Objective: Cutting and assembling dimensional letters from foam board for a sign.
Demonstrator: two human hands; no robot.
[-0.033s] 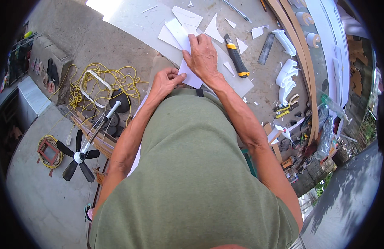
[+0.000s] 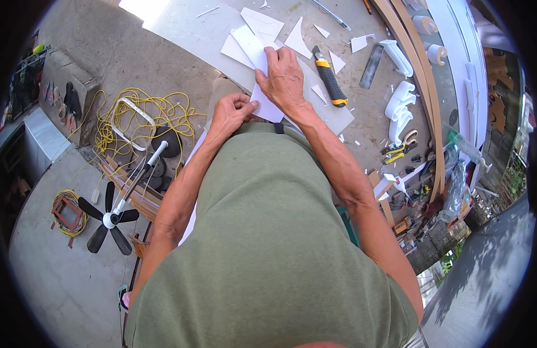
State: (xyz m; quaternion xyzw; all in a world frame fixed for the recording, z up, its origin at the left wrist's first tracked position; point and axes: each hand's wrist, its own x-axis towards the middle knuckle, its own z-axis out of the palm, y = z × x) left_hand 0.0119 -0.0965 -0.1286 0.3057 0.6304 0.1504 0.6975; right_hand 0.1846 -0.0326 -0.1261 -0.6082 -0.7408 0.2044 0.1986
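A white strip of stiff sheet (image 2: 248,44) lies slantwise over the near edge of the work table (image 2: 352,87). My right hand (image 2: 284,80) is closed on it from above, fingers curled and thumb along its left side. Below that hand a white piece (image 2: 268,109) shows close to my waist; whether it is the same strip is hidden. My left hand (image 2: 229,116) pinches this piece's left edge between thumb and curled fingers. Right of my right hand lies a yellow-and-black utility knife (image 2: 331,78). White offcuts (image 2: 298,38) are scattered around the strip.
On the table's right are a dark flat blade (image 2: 372,67), white curved cut-outs (image 2: 400,110), yellow-handled snips (image 2: 401,149) and long brown bent strips (image 2: 422,69). A pen (image 2: 332,14) lies at the far side. Leftward on the ground are a fan (image 2: 110,219) and tangled yellow cord (image 2: 178,110).
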